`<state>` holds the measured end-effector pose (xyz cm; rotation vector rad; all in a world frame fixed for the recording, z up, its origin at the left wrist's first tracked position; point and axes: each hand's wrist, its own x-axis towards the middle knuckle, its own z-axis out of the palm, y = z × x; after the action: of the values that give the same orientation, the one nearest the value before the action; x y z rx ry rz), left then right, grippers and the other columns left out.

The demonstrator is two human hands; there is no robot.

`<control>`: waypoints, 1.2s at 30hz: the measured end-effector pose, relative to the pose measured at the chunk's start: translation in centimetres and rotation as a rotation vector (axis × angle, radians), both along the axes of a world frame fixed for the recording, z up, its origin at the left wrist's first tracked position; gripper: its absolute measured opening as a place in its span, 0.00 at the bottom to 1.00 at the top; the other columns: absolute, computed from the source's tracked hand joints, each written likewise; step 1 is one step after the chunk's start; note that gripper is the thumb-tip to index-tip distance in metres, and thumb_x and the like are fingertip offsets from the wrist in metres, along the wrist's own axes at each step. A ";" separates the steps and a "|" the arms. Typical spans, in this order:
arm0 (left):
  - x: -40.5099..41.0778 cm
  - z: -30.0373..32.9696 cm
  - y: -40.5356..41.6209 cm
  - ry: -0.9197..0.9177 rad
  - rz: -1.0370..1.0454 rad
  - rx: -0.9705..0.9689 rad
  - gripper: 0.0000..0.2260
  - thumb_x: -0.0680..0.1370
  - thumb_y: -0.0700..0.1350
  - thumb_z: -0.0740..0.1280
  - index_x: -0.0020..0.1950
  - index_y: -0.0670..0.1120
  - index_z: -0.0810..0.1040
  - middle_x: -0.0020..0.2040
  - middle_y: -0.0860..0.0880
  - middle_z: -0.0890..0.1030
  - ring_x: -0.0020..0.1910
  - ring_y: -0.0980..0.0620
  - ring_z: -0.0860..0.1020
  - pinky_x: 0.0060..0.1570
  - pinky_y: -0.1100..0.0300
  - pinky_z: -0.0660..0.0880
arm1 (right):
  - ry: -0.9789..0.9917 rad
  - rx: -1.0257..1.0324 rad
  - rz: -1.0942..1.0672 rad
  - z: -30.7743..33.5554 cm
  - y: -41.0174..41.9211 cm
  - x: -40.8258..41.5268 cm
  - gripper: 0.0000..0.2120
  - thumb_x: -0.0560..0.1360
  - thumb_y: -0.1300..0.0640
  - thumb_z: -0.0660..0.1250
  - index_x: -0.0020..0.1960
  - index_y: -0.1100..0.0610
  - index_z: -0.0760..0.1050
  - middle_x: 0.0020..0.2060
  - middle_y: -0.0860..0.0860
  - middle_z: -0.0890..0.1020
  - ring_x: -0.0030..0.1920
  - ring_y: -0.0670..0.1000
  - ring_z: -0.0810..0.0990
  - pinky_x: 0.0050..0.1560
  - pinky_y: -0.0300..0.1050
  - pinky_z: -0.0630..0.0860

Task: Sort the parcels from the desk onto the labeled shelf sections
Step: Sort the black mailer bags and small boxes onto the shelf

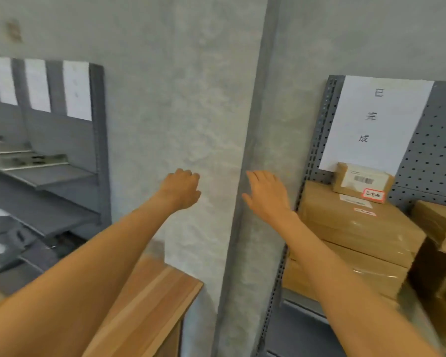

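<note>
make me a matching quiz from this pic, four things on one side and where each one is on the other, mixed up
Things:
1. small parcel
2. paper sign
3. desk
4. right hand

Places:
A. bottom centre, under the left forearm
B. on top of the box stack on the right shelf
C. in front of the wall, beside the right shelf's upright
D. on the pegboard behind the boxes

Pairs: 1-B, 2-D, 3-A, 4-C
</note>
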<state>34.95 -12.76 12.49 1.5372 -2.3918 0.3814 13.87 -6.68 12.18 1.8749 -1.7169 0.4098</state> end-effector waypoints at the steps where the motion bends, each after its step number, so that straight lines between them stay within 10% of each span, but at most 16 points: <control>1: 1.9 -0.2 0.2 -0.007 0.037 0.000 0.20 0.81 0.50 0.58 0.70 0.42 0.66 0.67 0.42 0.71 0.66 0.41 0.68 0.60 0.49 0.69 | -0.011 0.011 0.037 -0.2 -0.5 1.8 0.27 0.78 0.51 0.64 0.72 0.62 0.63 0.67 0.58 0.71 0.67 0.60 0.68 0.65 0.51 0.64; 14: 36.3 -9.3 12.6 0.036 0.535 0.141 0.13 0.80 0.47 0.60 0.60 0.42 0.72 0.58 0.42 0.75 0.59 0.41 0.72 0.48 0.51 0.71 | -0.032 0.170 0.587 -7.2 1.3 35.5 0.24 0.78 0.54 0.63 0.71 0.60 0.64 0.65 0.55 0.72 0.66 0.56 0.69 0.64 0.46 0.63; 22: 54.5 -18.5 24.3 0.122 0.799 0.334 0.17 0.80 0.47 0.61 0.66 0.42 0.70 0.63 0.42 0.73 0.64 0.42 0.69 0.58 0.47 0.72 | 0.000 0.393 0.754 -17.1 7.4 54.1 0.25 0.78 0.54 0.62 0.72 0.61 0.63 0.66 0.55 0.72 0.66 0.55 0.69 0.64 0.47 0.67; 36: 61.5 -34.7 32.3 0.260 0.975 0.694 0.20 0.80 0.49 0.60 0.70 0.44 0.67 0.69 0.44 0.70 0.70 0.43 0.65 0.64 0.51 0.68 | -0.004 0.949 0.673 -33.6 10.4 62.9 0.29 0.79 0.51 0.63 0.76 0.59 0.58 0.72 0.54 0.66 0.71 0.55 0.65 0.69 0.50 0.66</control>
<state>96.44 19.58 -22.22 2.7795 -1.4616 -0.5216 76.75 3.71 -21.37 3.1303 -1.3096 -0.2361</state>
